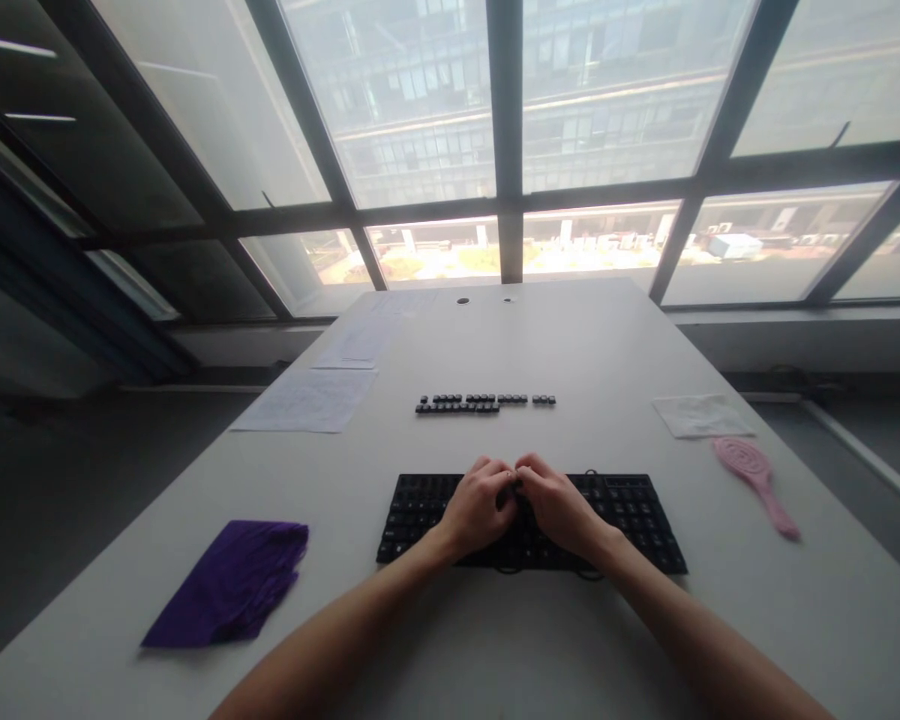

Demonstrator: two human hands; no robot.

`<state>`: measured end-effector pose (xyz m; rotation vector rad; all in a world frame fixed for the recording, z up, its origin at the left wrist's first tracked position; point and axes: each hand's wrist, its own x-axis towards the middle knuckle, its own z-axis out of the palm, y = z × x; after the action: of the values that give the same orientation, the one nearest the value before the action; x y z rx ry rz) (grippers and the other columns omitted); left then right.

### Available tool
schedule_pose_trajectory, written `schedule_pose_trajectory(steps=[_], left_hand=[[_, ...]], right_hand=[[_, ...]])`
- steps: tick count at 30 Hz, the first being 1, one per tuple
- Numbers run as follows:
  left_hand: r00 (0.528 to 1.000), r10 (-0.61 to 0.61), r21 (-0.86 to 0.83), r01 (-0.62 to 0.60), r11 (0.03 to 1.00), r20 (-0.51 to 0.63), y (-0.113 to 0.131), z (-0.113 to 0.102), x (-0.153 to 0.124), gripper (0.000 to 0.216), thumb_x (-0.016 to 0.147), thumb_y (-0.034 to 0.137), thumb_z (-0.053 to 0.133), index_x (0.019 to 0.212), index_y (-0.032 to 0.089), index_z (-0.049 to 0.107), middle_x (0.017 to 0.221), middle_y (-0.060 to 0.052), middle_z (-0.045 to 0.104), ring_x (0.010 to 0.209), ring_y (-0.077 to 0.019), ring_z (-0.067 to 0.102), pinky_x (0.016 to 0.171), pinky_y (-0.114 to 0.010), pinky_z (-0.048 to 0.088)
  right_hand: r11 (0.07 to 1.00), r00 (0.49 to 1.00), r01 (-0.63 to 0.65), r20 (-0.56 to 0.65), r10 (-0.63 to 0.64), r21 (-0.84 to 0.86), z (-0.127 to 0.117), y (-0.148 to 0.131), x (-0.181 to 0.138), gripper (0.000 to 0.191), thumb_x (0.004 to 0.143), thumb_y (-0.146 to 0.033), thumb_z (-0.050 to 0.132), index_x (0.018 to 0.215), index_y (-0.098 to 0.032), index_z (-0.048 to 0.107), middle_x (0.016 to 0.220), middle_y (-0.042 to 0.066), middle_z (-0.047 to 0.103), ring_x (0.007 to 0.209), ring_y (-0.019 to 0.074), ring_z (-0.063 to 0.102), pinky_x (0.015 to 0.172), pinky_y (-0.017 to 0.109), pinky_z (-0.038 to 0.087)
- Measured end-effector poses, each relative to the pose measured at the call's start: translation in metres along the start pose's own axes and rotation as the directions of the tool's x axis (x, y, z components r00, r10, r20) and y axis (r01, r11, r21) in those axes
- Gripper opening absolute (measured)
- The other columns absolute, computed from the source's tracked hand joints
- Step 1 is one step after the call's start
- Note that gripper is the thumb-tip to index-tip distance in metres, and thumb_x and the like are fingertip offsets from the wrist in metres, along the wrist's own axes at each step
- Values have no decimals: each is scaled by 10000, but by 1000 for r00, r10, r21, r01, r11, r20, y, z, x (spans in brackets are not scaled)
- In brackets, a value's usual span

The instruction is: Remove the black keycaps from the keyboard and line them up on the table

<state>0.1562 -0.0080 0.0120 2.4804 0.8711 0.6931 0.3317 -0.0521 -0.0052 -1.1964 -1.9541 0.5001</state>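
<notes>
A black keyboard (pixel 630 515) lies across the near part of the white table. Over its middle, my left hand (pixel 481 505) and my right hand (pixel 559 505) meet at the fingertips. The fingers of both hands are curled and closed together above the upper key rows. Whatever they pinch, if anything, is hidden behind the fingers and too small to make out. Beyond the keyboard, loose black keycaps (pixel 457 408) are laid out in two rows on the table.
A folded purple cloth (pixel 229 585) lies at the near left. Paper sheets (pixel 307 400) lie along the left edge. At the right are a white tissue or wipe packet (pixel 701 416) and a pink hairbrush (pixel 754 475). Windows (pixel 592 100) rise beyond the white table (pixel 585 350).
</notes>
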Motion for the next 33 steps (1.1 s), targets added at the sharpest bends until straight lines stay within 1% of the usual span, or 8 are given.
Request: schedule_pose_trajectory(steps=[4, 8, 11, 14, 17, 20, 30, 33], left_hand=[[998, 23, 45, -25, 999, 60, 3, -2, 1, 188, 769, 171, 651, 946, 224, 680, 921, -62, 656, 922, -242, 554, 866, -377, 484], [998, 10, 46, -13, 999, 68, -1, 0, 2, 89, 858, 232, 636, 932, 222, 685, 892, -51, 654, 903, -225, 557, 858, -359, 473], [997, -9, 29, 7, 1000, 71, -6, 2, 1, 74, 893, 262, 634, 919, 220, 689, 872, -44, 653, 893, -217, 562, 859, -353, 467], [997, -24, 18, 23, 1000, 68, -8, 3, 1, 57, 874, 255, 667, 913, 221, 690, 894, -44, 656, 901, -218, 569, 856, -351, 467], [998, -29, 21, 27, 999, 63, -8, 4, 1, 60, 855, 257, 694, 902, 220, 691, 933, -49, 659, 917, -221, 573, 858, -353, 469], [998, -30, 25, 29, 999, 64, -7, 3, 1, 66, 853, 244, 696, 916, 222, 695, 941, -48, 658, 926, -221, 575, 860, -353, 470], [997, -48, 0, 48, 999, 66, -6, 4, 1, 75, 857, 249, 704, 926, 223, 713, 947, -35, 674, 943, -210, 582, 899, -350, 457], [997, -66, -54, 69, 996, 43, -4, 3, 1, 97, 870, 242, 687, 964, 230, 712, 963, -33, 673, 943, -203, 597, 905, -341, 464]], right_hand=[[998, 999, 45, -12, -46, -48, -1, 1, -3, 207, 947, -95, 392, 885, -211, 552, 864, 29, 539, 719, 156, 508, 674, 252, 435], [992, 993, 114, 0, -114, -55, -2, 3, -3, 244, 945, -75, 369, 873, -214, 555, 803, 23, 529, 697, 164, 481, 664, 265, 410], [989, 990, 140, 11, -139, -41, -3, 4, -3, 245, 944, -79, 374, 848, -216, 553, 787, 25, 542, 701, 169, 485, 654, 265, 399], [997, 996, 78, -32, -79, -27, -2, 4, -1, 225, 950, -104, 395, 813, -214, 536, 786, 28, 566, 706, 173, 500, 662, 272, 402], [996, 992, -48, -115, 57, 81, -2, 4, 0, 186, 952, -131, 435, 812, -213, 526, 787, 18, 589, 711, 169, 533, 685, 273, 418], [977, 981, -115, -134, 139, 177, -2, 5, 1, 172, 941, -137, 462, 795, -213, 516, 764, 2, 586, 709, 164, 542, 684, 267, 415], [963, 976, -137, -135, 172, 231, -2, 9, 1, 176, 905, -139, 490, 740, -199, 511, 722, -5, 575, 693, 158, 516, 658, 266, 384], [952, 960, -163, -182, 214, 260, -1, 11, 2, 183, 912, -159, 490, 735, -199, 512, 696, -10, 577, 663, 155, 518, 642, 267, 384]])
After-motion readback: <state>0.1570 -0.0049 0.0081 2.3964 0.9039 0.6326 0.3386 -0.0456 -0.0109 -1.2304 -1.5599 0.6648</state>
